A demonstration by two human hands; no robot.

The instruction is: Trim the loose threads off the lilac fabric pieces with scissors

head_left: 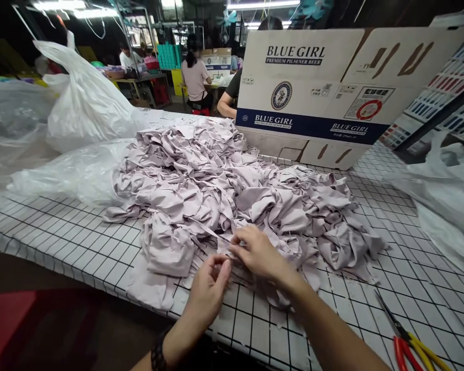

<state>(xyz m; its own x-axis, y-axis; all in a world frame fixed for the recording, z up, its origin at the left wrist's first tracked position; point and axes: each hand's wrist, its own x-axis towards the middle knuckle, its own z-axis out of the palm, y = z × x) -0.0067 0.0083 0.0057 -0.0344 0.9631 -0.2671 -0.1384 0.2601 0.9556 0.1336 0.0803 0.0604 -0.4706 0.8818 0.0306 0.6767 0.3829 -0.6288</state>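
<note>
Lilac-grey fabric pieces (201,190) lie in a soft, crumpled heap on a white, black-gridded tablecloth (100,255), so tangled that single edges are hard to follow. Left of the heap, a thin, glossy plastic bag (73,172) spreads against it; behind that rises a puckered white bag (87,98). At the heap's near edge, the left hand (209,286) curls with thumb close to forefinger; whether it pinches anything I cannot tell. Just right of it, the right hand (255,252) nips a narrow fabric strip (214,233) between thumb and fingers, its far end lost among folds. Behind the heap, a stiff cardboard Blue Girl carton (301,93) mostly hides a person (230,98). Right of the heap, metal-bladed scissors (400,330) have red and yellow handles cut off below; beyond, a wrinkled white plastic bag (448,190) leaves the frame.
</note>
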